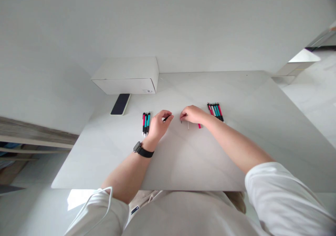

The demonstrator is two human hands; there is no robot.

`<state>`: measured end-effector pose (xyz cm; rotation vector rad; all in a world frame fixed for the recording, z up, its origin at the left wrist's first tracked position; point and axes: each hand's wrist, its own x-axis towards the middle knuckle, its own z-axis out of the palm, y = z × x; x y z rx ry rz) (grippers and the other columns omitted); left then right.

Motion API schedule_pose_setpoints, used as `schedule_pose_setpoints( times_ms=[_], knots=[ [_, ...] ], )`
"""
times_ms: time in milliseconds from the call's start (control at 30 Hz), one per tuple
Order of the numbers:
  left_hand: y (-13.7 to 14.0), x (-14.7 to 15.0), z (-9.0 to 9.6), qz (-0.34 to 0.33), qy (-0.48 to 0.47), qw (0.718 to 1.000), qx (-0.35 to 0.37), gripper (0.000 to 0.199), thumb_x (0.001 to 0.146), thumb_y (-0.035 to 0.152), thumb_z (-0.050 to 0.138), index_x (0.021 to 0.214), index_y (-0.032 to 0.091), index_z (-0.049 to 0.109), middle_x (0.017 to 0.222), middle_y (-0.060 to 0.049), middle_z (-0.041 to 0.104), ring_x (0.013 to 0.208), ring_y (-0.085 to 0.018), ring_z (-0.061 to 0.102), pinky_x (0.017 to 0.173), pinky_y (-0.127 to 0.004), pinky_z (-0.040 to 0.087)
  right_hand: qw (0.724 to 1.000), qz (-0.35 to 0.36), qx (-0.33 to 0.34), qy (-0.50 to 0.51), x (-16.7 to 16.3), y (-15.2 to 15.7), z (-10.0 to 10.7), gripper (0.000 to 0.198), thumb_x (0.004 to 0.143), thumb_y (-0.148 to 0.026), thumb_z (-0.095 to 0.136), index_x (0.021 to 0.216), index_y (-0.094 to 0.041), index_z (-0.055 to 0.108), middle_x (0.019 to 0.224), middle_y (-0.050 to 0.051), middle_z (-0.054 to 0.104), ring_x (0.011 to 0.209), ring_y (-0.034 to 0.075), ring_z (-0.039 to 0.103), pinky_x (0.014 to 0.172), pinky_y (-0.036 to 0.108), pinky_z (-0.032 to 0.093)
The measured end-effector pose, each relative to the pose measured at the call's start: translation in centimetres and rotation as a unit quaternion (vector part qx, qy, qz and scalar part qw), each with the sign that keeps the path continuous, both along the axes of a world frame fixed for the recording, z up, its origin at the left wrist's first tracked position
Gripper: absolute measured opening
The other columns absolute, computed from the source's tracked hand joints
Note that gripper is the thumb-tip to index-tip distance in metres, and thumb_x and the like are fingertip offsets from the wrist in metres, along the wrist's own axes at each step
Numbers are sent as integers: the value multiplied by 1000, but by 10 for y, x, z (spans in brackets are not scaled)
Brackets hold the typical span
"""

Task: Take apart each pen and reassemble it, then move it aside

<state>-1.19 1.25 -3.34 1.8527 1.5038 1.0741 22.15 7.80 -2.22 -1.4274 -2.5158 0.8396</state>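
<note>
My left hand [160,122] is closed around a black pen part [167,118], held a little above the table. To the right, my right hand [193,114] has its fingertips pinched together low over the tabletop. A tiny dark piece [181,121] shows just under those fingertips; I cannot make out whether they grip it. A thin white pen refill [188,125] lies below the right hand. Beside it is a pink pen barrel piece [199,126], partly hidden by the wrist. Left of my left hand lie several pink and teal pens [146,123] in a row.
Another row of several pens [216,111] lies beyond my right forearm. At the back left, a white box [126,85] stands against the wall, with a phone [120,104] in front. The pale table [183,166] has its near edge at my body.
</note>
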Motion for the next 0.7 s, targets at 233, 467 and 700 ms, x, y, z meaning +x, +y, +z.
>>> schedule_pose_setpoints(
  times_ms=[233, 467, 700],
  knots=[
    [-3, 2, -2, -33, 6, 999, -14, 21, 92, 32, 73, 112, 25, 71, 99, -2, 77, 96, -20, 73, 88, -32, 55, 990, -77, 71, 92, 14, -26, 25, 16, 95, -34, 67, 97, -27, 81, 101, 2, 79, 90, 19, 69, 80, 30, 47],
    [-12, 6, 0, -122, 45, 991, 32, 39, 88, 34, 81, 124, 27, 68, 98, -1, 75, 94, -20, 71, 94, -34, 53, 980, -120, -14, 161, 16, -86, 33, 26, 98, -46, 61, 98, -26, 77, 90, 0, 76, 74, 16, 64, 67, 28, 43],
    [-19, 8, 3, -200, 80, 972, 90, 46, 87, 38, 83, 129, 28, 66, 100, -3, 76, 106, -25, 69, 104, -42, 49, 969, -160, -47, 182, 1, -103, 10, 30, 98, -49, 59, 94, -25, 76, 84, 1, 74, 72, 17, 63, 65, 28, 40]
  ],
)
